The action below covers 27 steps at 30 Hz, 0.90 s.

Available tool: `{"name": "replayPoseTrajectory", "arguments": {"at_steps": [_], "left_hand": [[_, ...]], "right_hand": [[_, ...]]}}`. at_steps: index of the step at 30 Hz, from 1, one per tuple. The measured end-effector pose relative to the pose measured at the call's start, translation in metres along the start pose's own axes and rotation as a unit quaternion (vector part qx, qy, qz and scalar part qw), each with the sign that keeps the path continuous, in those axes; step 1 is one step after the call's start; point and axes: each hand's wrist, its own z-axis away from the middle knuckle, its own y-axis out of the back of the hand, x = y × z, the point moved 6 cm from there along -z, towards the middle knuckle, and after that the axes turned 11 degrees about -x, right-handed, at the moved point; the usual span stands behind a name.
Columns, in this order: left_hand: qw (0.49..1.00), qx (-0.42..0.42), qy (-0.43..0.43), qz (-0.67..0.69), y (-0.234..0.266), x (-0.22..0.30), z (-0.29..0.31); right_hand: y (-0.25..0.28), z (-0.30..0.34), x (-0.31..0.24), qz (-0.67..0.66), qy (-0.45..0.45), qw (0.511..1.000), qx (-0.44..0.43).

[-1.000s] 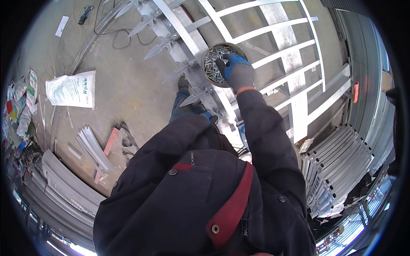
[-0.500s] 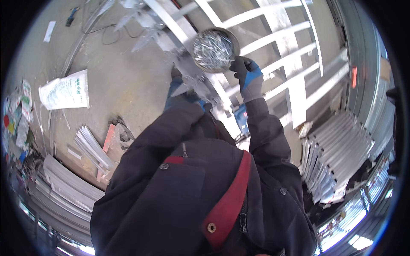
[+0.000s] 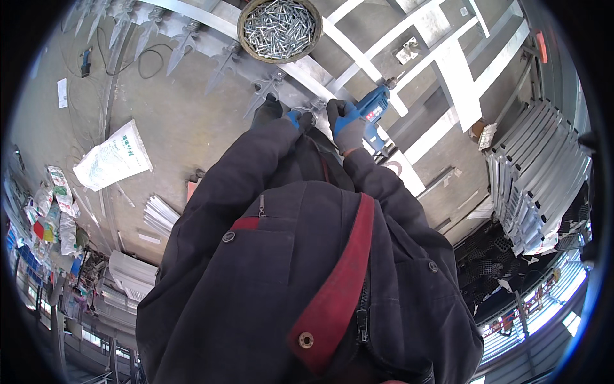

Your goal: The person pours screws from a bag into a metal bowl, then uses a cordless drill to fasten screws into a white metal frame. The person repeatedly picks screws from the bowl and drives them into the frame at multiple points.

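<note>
My left hand (image 3: 302,120), in a blue and black glove, is curled in close to my body, beside a metal rail edged with pointed spear-shaped finials (image 3: 183,46). My right hand (image 3: 347,125), gloved in grey, blue and black, has its fingers pinched together just right of it. What either hand grips, if anything, is too small or hidden to make out. Against the right hand's outer side lies a blue power drill (image 3: 373,107) on the white metal frame (image 3: 457,83). A round bowl (image 3: 275,61) full of silver screws (image 3: 281,29) sits beyond the hands on the rail.
A white printed sack (image 3: 115,157) lies on the floor at left, near a cable (image 3: 150,61). Stacked metal profiles (image 3: 540,173) stand at right. More strips (image 3: 160,214) lie at lower left. A dark shoe (image 3: 268,110) shows beside my left hand.
My right hand has left the bowl's rim and come back toward my body, near my left hand. The view has shifted, so the bowl sits higher and the drill shows fully.
</note>
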Motion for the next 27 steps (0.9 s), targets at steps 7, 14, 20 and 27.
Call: {"name": "replayPoseTrajectory", "arguments": {"at_steps": [7, 14, 20, 27], "left_hand": [[0.997, -0.028, 0.014, 0.073, -0.007, -0.011, -0.009], [0.998, 0.017, 0.003, 0.062, -0.011, -0.030, -0.031], [0.999, 0.014, 0.015, 0.025, -0.007, -0.022, -0.026], [0.999, -0.025, 0.026, 0.019, 0.002, 0.010, 0.004]], "right_hand": [[-0.005, 0.005, -0.009, 0.117, 0.064, 0.991, 0.025], [-0.014, 0.006, -0.005, 0.144, 0.077, 0.986, 0.018], [-0.028, -0.001, -0.023, 0.311, 0.176, 0.934, -0.021], [-0.024, -0.002, -0.028, 0.325, 0.109, 0.938, -0.058]]}}
